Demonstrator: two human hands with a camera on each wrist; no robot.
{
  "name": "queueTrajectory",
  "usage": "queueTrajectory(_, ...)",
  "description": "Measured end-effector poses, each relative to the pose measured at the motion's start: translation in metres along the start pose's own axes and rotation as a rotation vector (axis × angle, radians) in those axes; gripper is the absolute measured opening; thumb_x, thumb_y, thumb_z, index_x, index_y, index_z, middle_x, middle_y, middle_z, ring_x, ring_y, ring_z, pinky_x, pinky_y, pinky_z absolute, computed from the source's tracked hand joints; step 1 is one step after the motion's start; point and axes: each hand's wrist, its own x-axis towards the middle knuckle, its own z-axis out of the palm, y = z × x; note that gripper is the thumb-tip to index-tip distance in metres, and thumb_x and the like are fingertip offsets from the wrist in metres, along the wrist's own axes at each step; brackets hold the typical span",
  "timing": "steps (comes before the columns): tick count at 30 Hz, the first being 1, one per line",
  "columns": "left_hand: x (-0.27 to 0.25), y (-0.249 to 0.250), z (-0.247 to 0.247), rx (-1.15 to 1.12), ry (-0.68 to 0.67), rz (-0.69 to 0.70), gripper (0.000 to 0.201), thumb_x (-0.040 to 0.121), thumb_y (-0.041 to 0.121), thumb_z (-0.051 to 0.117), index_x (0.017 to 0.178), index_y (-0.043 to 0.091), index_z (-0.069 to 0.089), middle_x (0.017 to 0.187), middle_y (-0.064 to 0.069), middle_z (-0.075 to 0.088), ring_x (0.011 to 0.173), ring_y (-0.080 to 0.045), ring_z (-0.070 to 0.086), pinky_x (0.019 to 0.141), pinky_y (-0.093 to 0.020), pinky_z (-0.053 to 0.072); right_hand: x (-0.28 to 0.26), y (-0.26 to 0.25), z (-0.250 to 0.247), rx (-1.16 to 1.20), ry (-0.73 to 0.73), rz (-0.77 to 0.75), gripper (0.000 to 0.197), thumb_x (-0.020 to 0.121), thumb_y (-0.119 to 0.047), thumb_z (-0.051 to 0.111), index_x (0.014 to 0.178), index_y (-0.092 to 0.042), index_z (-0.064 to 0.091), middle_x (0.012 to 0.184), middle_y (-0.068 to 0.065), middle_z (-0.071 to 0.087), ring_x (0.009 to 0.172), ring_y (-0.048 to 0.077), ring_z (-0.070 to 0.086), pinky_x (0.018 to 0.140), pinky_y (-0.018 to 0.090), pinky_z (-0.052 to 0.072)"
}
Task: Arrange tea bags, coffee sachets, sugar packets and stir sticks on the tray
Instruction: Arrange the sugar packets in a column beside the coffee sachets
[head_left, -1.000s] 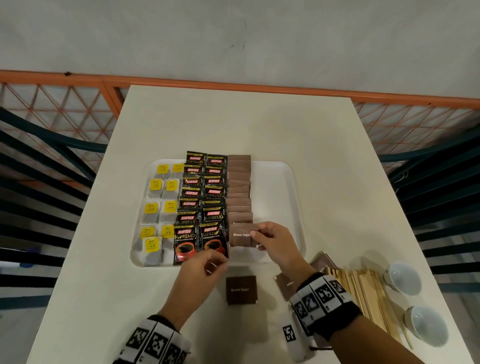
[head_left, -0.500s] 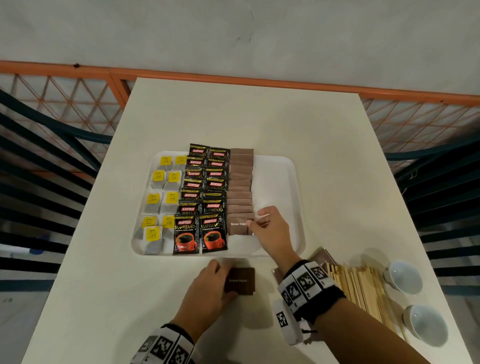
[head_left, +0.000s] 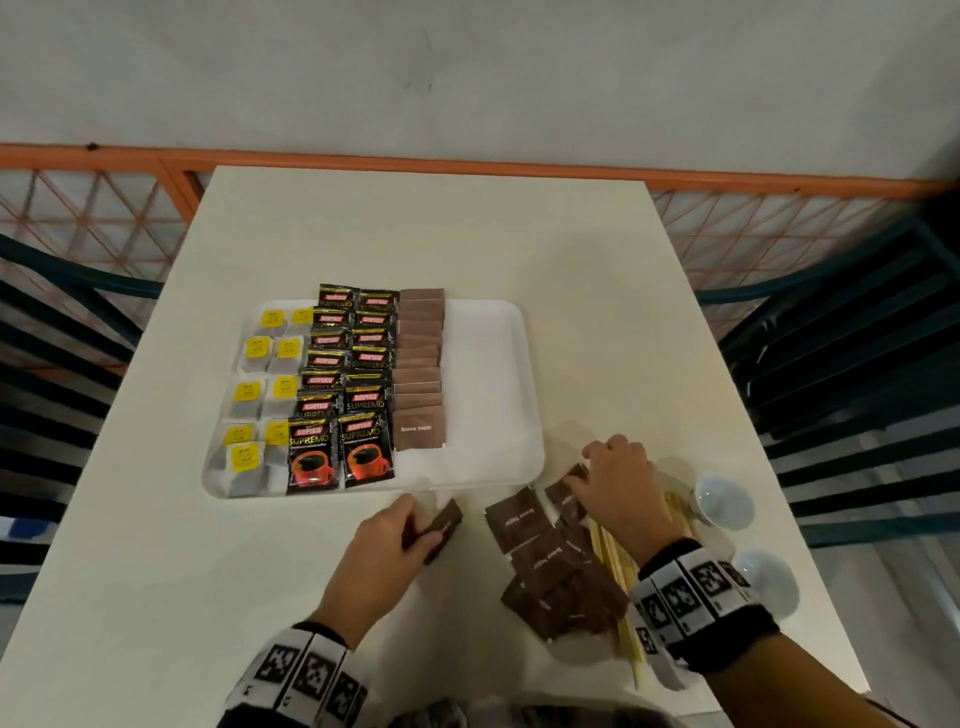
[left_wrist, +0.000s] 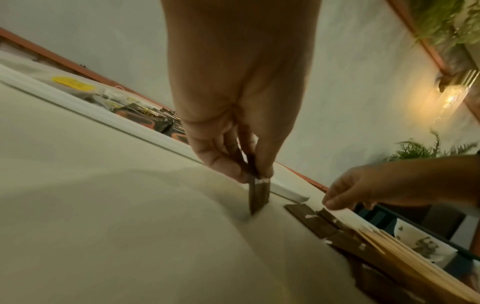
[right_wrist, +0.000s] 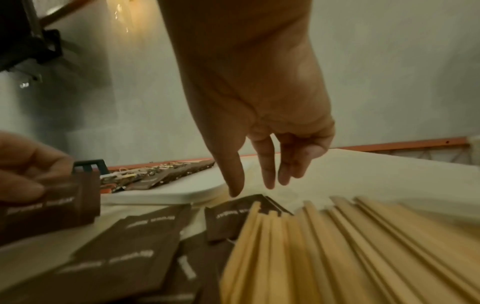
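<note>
A white tray (head_left: 488, 395) holds tea bags (head_left: 257, 395) with yellow tags on its left, black coffee sachets (head_left: 340, 395) in the middle and a column of brown sugar packets (head_left: 420, 374) beside them. In front of the tray my left hand (head_left: 415, 519) pinches one brown sugar packet (left_wrist: 258, 195), standing it on edge on the table. My right hand (right_wrist: 254, 187) hangs with straight fingers over the loose sugar packets (head_left: 550, 566), its fingertips (right_wrist: 235, 191) at the far packet (right_wrist: 233, 216) and holding nothing. Wooden stir sticks (right_wrist: 337, 246) lie partly under that pile.
Two small white cups (head_left: 722, 501) (head_left: 763, 582) stand at the table's right edge beside the sticks. The tray's right third is bare white. An orange rail (head_left: 467, 166) and dark chairs surround the table (head_left: 415, 234).
My right hand left the sugar column on the tray and moved right to the loose pile. My left hand took hold of the flat packet and tipped it up on edge.
</note>
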Motion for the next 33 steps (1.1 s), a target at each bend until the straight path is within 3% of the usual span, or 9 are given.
queueTrajectory(4,0.001,0.011,0.005,-0.11,-0.048,-0.009,0.014,0.083,0.016,0.066,0.078,0.025,0.056,0.079,0.003,0.064,0.079,-0.012,0.06,0.068,-0.016,0.045,-0.007,-0.001,0.002,-0.098,-0.026,0.033,0.051,0.088,-0.049,0.05,0.121,-0.01,0.049,0.123,0.01,0.048,0.116,0.027,0.043,0.098,0.039,0.036)
queueTrajectory(8,0.004,0.016,0.003,-0.174,-0.082,-0.016,0.009,0.086,0.016,0.062,0.084,0.025,0.062,0.085,0.006,0.066,0.081,-0.012,0.061,0.069,-0.015,0.044,-0.005,-0.016,0.006,0.022,-0.046,-0.046,0.039,0.089,-0.04,0.053,0.116,-0.013,0.051,0.12,0.007,0.049,0.116,0.026,0.043,0.098,0.037,0.034)
queueTrajectory(12,0.0,0.015,-0.008,-0.237,-0.078,-0.06,0.013,0.09,0.015,0.056,0.081,0.024,0.053,0.086,0.004,0.063,0.076,-0.013,0.06,0.066,-0.023,0.045,-0.015,-0.029,-0.001,0.319,0.018,-0.085,0.009,0.091,-0.022,0.053,0.097,-0.017,0.057,0.097,0.0,0.064,0.097,0.02,0.055,0.087,0.03,0.032)
queueTrajectory(16,-0.003,0.009,-0.018,-0.36,-0.104,-0.129,0.013,0.092,0.013,0.052,0.086,0.025,0.052,0.093,-0.004,0.068,0.079,-0.011,0.06,0.067,-0.023,0.043,-0.042,-0.043,-0.019,0.593,0.032,-0.152,0.003,0.089,-0.017,0.058,0.091,-0.018,0.056,0.085,-0.006,0.061,0.079,0.01,0.057,0.065,0.009,0.039)
queueTrajectory(19,-0.003,0.009,-0.022,-0.464,-0.148,-0.159,0.013,0.095,0.012,0.045,0.096,0.023,0.053,0.099,-0.007,0.067,0.093,-0.019,0.064,0.076,-0.026,0.05,-0.069,-0.063,-0.033,0.72,-0.004,-0.2,0.006,0.091,-0.019,0.056,0.091,-0.024,0.053,0.085,-0.013,0.058,0.076,-0.001,0.055,0.057,0.005,0.04)
queueTrajectory(23,-0.008,0.019,-0.029,-0.653,-0.344,-0.216,0.031,0.1,0.033,0.031,0.109,0.019,0.057,0.102,-0.014,0.067,0.091,-0.024,0.065,0.076,-0.033,0.055,-0.091,-0.09,-0.025,0.87,-0.07,-0.231,0.008,0.088,-0.018,0.061,0.088,-0.023,0.054,0.082,-0.01,0.058,0.078,0.006,0.058,0.065,0.01,0.046)
queueTrajectory(25,-0.011,0.022,-0.03,-0.645,-0.471,-0.196,0.035,0.094,0.043,0.038,0.111,0.018,0.058,0.096,-0.01,0.07,0.087,-0.024,0.068,0.071,-0.033,0.056,-0.096,-0.096,-0.014,0.835,-0.043,-0.237,0.006,0.086,-0.016,0.061,0.089,-0.019,0.057,0.08,-0.008,0.057,0.075,0.005,0.055,0.067,0.01,0.044)
queueTrajectory(31,-0.01,0.016,-0.031,-0.472,-0.52,-0.114,0.019,0.09,0.015,0.055,0.109,0.013,0.055,0.097,-0.007,0.069,0.078,-0.015,0.07,0.064,-0.023,0.053,-0.119,-0.079,0.012,0.571,0.096,-0.158,0.028,0.092,-0.039,0.05,0.114,-0.023,0.054,0.11,-0.011,0.042,0.104,0.006,0.037,0.089,0.006,0.028)
queueTrajectory(33,-0.007,0.013,-0.028,-0.396,-0.464,-0.068,0.017,0.09,0.013,0.057,0.106,0.014,0.057,0.096,-0.001,0.07,0.079,-0.008,0.069,0.063,-0.016,0.051,-0.13,-0.061,0.023,0.402,0.122,0.029,0.046,0.091,-0.051,0.042,0.129,-0.026,0.043,0.127,-0.006,0.037,0.12,0.012,0.031,0.104,0.023,0.023)
